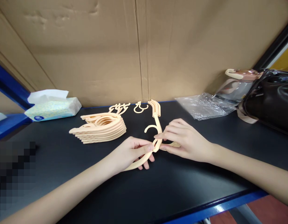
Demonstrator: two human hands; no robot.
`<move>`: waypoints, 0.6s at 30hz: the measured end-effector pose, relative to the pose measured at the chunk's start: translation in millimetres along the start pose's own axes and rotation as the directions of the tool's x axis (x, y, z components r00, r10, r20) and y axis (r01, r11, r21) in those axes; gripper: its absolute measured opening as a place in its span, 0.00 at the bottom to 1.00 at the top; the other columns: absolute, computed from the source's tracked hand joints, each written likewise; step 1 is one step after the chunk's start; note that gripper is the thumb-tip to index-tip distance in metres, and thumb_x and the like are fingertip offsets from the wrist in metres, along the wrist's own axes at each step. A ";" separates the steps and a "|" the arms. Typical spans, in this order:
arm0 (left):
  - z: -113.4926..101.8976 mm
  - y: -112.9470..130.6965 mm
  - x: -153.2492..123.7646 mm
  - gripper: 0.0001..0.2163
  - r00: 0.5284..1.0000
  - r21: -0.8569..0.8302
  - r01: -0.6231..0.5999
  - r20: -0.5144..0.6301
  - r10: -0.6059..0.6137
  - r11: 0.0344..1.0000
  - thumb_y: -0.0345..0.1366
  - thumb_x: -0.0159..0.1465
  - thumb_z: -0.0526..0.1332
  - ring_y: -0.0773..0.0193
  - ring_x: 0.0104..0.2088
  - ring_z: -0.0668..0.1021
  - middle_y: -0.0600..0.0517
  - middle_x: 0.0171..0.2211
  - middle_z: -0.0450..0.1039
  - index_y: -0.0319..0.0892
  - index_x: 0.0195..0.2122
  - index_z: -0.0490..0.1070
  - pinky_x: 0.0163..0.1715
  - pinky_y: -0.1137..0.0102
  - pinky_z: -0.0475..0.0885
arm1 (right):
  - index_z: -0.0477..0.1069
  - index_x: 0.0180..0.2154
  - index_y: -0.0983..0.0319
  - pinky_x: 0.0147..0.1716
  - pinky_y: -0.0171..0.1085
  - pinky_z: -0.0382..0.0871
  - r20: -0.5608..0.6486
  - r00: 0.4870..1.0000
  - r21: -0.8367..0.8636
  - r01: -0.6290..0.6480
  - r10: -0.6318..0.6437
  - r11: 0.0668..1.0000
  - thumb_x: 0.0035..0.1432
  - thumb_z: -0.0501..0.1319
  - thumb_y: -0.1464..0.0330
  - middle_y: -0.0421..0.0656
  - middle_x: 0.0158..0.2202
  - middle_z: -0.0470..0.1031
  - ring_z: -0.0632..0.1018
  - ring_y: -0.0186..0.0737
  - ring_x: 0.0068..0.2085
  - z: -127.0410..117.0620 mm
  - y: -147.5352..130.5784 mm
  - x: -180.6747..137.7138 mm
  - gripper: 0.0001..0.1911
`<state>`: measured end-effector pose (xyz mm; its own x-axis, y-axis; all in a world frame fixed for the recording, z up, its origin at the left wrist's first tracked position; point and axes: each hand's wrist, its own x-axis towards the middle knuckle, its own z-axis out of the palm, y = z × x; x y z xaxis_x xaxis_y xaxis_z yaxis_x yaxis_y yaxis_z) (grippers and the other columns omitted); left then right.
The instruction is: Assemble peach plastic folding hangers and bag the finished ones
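Note:
A pale peach plastic folding hanger (159, 126) is between my two hands near the middle of the black table. Its small curved hook (150, 127) points left. My left hand (131, 152) is closed on the lower arm of the hanger, thumb on top. My right hand (188, 141) pinches it near the joint, with another pale piece (174, 144) partly hidden under the fingers. To the left lies a neat stack of matching hanger parts (106, 132). Behind are several loose hooks (120, 108), further hooks (139, 108) and a few curved arm pieces (155, 107).
A tissue pack (55, 109) sits at the back left of the table (125, 193). At the back right are a clear plastic bag (202, 107), a drinking bottle (234, 88) and a black bag (269, 99). A cardboard wall (99, 53) stands behind.

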<state>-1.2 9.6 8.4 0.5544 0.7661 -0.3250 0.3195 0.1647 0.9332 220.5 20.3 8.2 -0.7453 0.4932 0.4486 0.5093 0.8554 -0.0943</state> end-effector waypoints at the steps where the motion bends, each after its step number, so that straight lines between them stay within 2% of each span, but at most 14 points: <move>1: 0.2 0.0 0.0 0.17 1.000 0.002 0.000 0.000 0.000 1.000 0.49 0.58 0.61 0.67 0.23 0.75 0.50 0.28 0.75 0.37 0.34 0.75 0.21 0.75 0.70 | 0.72 0.44 0.61 0.44 0.39 0.60 0.001 1.000 0.004 0.003 -0.003 1.000 0.65 0.55 0.64 0.42 0.33 0.74 0.71 0.37 0.36 0.1 0.1 0.0 0.11; 11: -0.5 -1.4 1.5 0.16 0.999 -0.011 -0.024 0.025 0.025 1.000 0.48 0.61 0.59 0.70 0.22 0.75 0.52 0.28 0.74 0.37 0.34 0.74 0.21 0.77 0.70 | 0.71 0.48 0.62 0.47 0.42 0.59 0.033 0.999 0.073 0.041 -0.043 0.996 0.66 0.55 0.64 0.43 0.38 0.75 0.72 0.38 0.40 1.2 -0.3 -1.2 0.14; 18: -0.2 -3.4 0.7 0.16 0.999 0.001 -0.026 0.047 0.026 1.000 0.46 0.60 0.61 0.70 0.23 0.76 0.53 0.27 0.74 0.38 0.41 0.73 0.22 0.77 0.70 | 0.72 0.43 0.61 0.46 0.40 0.58 0.004 1.000 0.120 -0.024 0.023 0.993 0.66 0.55 0.65 0.41 0.36 0.75 0.72 0.36 0.38 0.8 -1.7 0.3 0.10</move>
<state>-2.0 9.7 5.1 0.5980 0.7400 -0.3079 0.3059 0.1444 0.9410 219.1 19.1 7.7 -0.7348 0.5137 0.4429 0.4717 0.8562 -0.2107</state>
